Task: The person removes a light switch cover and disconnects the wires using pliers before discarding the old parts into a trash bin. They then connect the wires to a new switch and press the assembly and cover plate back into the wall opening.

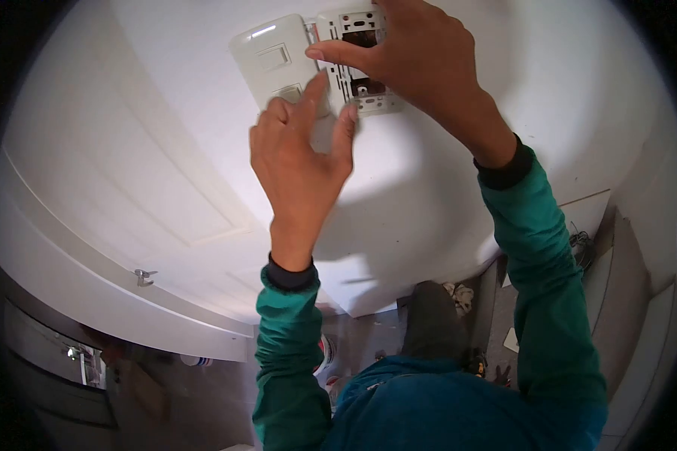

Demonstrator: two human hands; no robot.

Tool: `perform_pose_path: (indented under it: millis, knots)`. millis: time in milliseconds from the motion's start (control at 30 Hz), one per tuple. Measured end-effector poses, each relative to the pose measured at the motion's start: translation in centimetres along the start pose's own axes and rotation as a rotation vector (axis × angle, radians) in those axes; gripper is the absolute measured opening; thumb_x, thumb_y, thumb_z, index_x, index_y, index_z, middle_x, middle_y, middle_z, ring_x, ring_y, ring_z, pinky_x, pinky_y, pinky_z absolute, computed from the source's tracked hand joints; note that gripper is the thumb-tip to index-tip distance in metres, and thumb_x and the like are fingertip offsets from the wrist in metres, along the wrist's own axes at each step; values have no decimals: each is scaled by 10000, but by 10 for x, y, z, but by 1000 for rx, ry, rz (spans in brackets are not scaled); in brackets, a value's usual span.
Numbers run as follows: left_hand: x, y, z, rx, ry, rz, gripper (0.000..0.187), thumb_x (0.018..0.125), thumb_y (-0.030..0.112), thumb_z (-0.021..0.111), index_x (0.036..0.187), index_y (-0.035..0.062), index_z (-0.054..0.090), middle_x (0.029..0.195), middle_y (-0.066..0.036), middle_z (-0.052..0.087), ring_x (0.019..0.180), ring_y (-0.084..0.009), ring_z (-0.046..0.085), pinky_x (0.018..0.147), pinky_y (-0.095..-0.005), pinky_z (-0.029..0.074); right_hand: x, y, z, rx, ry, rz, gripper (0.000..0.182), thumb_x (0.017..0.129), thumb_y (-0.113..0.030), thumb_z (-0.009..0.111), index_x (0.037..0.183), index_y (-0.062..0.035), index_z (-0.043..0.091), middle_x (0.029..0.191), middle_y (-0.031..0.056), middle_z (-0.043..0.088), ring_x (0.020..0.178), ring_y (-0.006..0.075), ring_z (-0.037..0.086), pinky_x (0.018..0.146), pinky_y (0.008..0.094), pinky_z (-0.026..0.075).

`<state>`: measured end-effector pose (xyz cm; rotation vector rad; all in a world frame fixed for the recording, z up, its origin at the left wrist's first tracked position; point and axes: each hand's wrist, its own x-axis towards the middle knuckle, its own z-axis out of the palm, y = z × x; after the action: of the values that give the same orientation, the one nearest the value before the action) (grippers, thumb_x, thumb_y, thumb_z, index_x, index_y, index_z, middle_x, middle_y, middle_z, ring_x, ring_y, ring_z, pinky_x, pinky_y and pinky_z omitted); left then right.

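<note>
On the white wall sits a cream light switch plate (267,56) with two rockers. Close to its right is an uncovered switch mounting frame (350,83), with slots and a dark opening showing. My right hand (429,60) grips the frame from the right, its thumb stretched across the front to the gap beside the plate; its other fingertips are hidden. From below, my left hand (293,146) reaches up with thumb and index finger apart. Its thumb tip is at the frame's lower edge, the index finger near the gap, and the other fingers bend over the plate's lower part.
A white panelled door (150,150) with a metal handle (144,276) is at left. Below, a carpeted step (617,278) lies at right, near a bundle of dark wire (581,244). A partly hidden white bucket (323,355) stands on the floor behind my left sleeve.
</note>
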<state>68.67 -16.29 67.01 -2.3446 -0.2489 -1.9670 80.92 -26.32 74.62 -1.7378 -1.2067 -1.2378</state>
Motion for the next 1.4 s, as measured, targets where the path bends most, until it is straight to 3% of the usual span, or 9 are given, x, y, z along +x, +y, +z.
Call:
perform_pose_path:
  millis: [133, 333, 433, 500, 600, 700, 867, 1133, 1400]
  knots:
    - [21, -14, -3, 36, -15, 128, 494, 703, 324, 796, 1098, 80, 630, 813, -70, 505, 772, -249, 489, 708, -357, 375, -4, 0, 7, 45, 148, -64, 637, 678, -621, 720, 813, -17, 568, 642, 113, 541, 531, 233, 567, 459, 332, 446]
    - [55, -18, -17, -54, -27, 289, 781, 556, 340, 866, 1244, 144, 553, 988, -120, 504, 924, -286, 448, 798, -394, 354, -8, 10, 13, -51, 229, -229, 591, 739, -569, 697, 962, -32, 591, 738, 116, 490, 720, 238, 509, 704, 440, 410]
    - [68, -20, -18, 125, -217, 311, 894, 537, 350, 868, 1338, 201, 499, 1001, -128, 516, 947, -284, 446, 821, -412, 338, -4, 25, 14, 117, 62, -242, 592, 770, -534, 688, 1069, -36, 576, 852, 147, 526, 876, 272, 508, 829, 512, 327]
    - [68, -20, -21, 176, -297, 257, 1023, 484, 458, 846, 1408, 295, 439, 1031, -94, 552, 972, -259, 453, 884, -405, 350, -11, 49, 24, 326, 326, -355, 710, 749, -544, 709, 1205, -39, 508, 1124, 187, 556, 1021, 293, 500, 869, 494, 352]
    - [69, -18, -24, 189, -308, 235, 1010, 497, 460, 844, 1406, 274, 446, 1025, -88, 558, 970, -257, 451, 877, -399, 348, -40, 87, 7, 18, 430, -601, 403, 791, -422, 687, 935, -50, 635, 732, 65, 495, 681, 194, 493, 684, 375, 410]
    - [72, -16, -28, 196, -353, 223, 1001, 526, 415, 861, 1417, 271, 429, 1028, -85, 551, 969, -255, 450, 888, -405, 348, -84, 81, 11, -50, 146, -598, 342, 824, -325, 636, 1105, -130, 641, 813, 36, 400, 764, 198, 386, 749, 389, 307]
    - [74, -21, -31, 12, -368, 215, 852, 571, 232, 867, 1336, 214, 493, 1007, -103, 518, 953, -265, 441, 870, -397, 316, -84, 80, 29, -171, 139, -618, 467, 830, -446, 631, 1226, -204, 582, 949, 29, 403, 960, 197, 388, 883, 404, 277]
    - [76, -26, -33, -122, -378, 153, 711, 644, 170, 821, 1289, 196, 524, 988, -64, 492, 959, -236, 451, 916, -386, 307, -45, 65, 35, -344, 181, -826, 557, 752, -656, 610, 808, -103, 642, 1028, 24, 437, 1042, 176, 367, 982, 410, 248]
    - [76, -27, -33, -156, -315, 181, 618, 694, 126, 776, 1273, 176, 566, 911, -68, 505, 883, -222, 486, 834, -340, 409, -46, 61, 43, -200, 142, -716, 526, 719, -637, 620, 829, -123, 642, 1036, 30, 447, 1047, 196, 373, 992, 419, 238]
